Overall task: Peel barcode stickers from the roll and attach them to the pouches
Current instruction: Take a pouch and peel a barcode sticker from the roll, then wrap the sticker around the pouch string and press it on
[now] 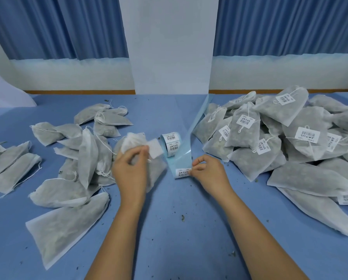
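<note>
On the blue desk (pixel 169 229), the left hand (pixel 131 170) grips a grey-filled white mesh pouch (pixel 129 141) while the right hand (pixel 208 171) pinches a white barcode sticker (pixel 182 173) at 6 o'clock from the pale blue sticker roll (pixel 172 144).

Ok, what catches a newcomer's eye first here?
The big heap of labelled pouches on the right, facing a looser spread of unlabelled pouches on the left. Between them, the right hand pinches a barcode sticker on the strip from the roll, while the left hand holds a pouch.

Blue table (pixel 179 249) (dotted with dark crumbs (pixel 182 217)), blue curtains (pixel 57 27) behind, white pillar (pixel 169 47) between.
</note>
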A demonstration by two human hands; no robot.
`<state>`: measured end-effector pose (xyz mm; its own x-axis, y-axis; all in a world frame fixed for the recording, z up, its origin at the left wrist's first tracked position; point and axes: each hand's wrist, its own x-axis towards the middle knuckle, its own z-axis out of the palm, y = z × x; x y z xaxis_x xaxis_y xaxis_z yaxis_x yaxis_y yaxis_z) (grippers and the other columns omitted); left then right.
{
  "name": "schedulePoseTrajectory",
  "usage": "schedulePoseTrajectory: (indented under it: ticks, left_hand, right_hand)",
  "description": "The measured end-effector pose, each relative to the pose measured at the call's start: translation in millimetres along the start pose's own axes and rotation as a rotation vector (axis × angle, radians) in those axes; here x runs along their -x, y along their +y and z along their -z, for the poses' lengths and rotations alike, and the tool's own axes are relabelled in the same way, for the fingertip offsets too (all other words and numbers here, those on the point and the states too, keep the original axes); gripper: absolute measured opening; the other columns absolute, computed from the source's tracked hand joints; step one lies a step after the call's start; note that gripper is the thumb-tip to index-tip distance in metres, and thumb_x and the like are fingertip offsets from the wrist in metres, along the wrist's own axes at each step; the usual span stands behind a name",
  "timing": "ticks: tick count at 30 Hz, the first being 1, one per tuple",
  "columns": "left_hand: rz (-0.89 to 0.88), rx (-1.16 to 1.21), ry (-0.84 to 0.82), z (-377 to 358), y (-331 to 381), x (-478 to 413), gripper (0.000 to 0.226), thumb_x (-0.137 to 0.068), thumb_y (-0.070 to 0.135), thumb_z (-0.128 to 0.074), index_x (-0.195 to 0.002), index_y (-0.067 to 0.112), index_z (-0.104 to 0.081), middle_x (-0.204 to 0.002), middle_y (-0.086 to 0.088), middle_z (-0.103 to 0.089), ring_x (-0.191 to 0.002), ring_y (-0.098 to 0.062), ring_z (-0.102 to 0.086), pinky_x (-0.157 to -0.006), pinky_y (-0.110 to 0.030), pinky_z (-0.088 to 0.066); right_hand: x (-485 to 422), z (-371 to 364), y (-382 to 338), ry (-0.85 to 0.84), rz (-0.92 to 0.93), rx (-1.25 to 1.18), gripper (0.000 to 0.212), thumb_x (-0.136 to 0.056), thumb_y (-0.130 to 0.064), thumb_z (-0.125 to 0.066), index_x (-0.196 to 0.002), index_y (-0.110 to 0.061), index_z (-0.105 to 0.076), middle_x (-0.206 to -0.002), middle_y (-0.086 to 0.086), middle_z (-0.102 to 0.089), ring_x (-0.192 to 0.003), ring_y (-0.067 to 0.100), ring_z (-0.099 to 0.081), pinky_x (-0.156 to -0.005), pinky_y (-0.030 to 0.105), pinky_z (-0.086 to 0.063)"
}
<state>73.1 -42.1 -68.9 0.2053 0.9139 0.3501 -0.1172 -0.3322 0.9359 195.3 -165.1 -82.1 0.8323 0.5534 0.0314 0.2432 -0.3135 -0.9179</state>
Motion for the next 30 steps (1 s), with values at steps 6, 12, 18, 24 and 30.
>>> schedulePoseTrajectory:
  ticks: [6,12,18,24,30]
  left_hand:
    - [0.391,0.294,-0.418,-0.7,10.1,11.3,0.021,-0.085,0.017,-0.068,-0.067,0.022,-0.078,-0.069,0.003,-0.073,-0.061,-0.007,-0.067,-0.053,-0.02,-0.053]
    - [0.228,0.039,-0.482,-5.3,2.8,14.8,0.014,-0.08,0.019,-0.075,-0.068,0.027,-0.078,-0.083,0.007,-0.075,-0.077,-0.002,-0.067,-0.069,-0.015,-0.048]
    - [0.203,0.036,-0.556,-5.4,4.9,17.6,0.003,-0.076,0.024,-0.078,-0.077,0.027,-0.079,-0.096,0.005,-0.074,-0.092,-0.004,-0.067,-0.079,-0.018,-0.046]
    - [0.245,0.109,-0.619,-1.7,-0.9,14.3,0.025,-0.086,0.011,-0.067,-0.09,0.033,-0.078,-0.109,0.01,-0.072,-0.106,-0.005,-0.063,-0.089,-0.023,-0.049]
    - [0.202,0.14,-0.715,-3.5,-2.0,15.4,0.039,-0.075,0.004,-0.076,-0.1,0.034,-0.075,-0.113,0.007,-0.071,-0.108,-0.006,-0.064,-0.082,-0.019,-0.052]
  right_hand:
    - [1.8,6.9,-5.0,0.226,0.18,0.117,0.01,-0.081,-0.016,-0.068,-0.086,-0.018,-0.06,-0.081,-0.009,-0.056,-0.071,0.005,-0.048,-0.06,0.018,-0.032]
    - [14.8,11.8,-21.9,-0.146,0.355,-0.213,0.003,-0.085,-0.019,-0.067,-0.082,-0.02,-0.068,-0.049,-0.014,-0.041,-0.047,0.005,-0.031,-0.049,0.013,-0.031]
    - [13.3,19.8,-22.6,-0.195,0.251,-0.218,0.011,-0.085,-0.009,-0.066,-0.075,-0.012,-0.068,-0.056,-0.001,-0.051,-0.05,0.008,-0.038,-0.051,0.012,-0.033]
    - [9.5,41.9,-24.2,-0.071,0.285,-0.341,0.022,-0.088,0.0,-0.056,-0.072,-0.014,-0.06,-0.053,-0.009,-0.053,-0.057,0.01,-0.044,-0.061,0.021,-0.037]
    - [21.7,25.5,-32.8,-0.276,0.427,-0.535,0.019,-0.09,0.007,-0.05,-0.084,-0.009,-0.058,-0.066,-0.005,-0.065,-0.062,0.004,-0.055,-0.063,0.015,-0.045]
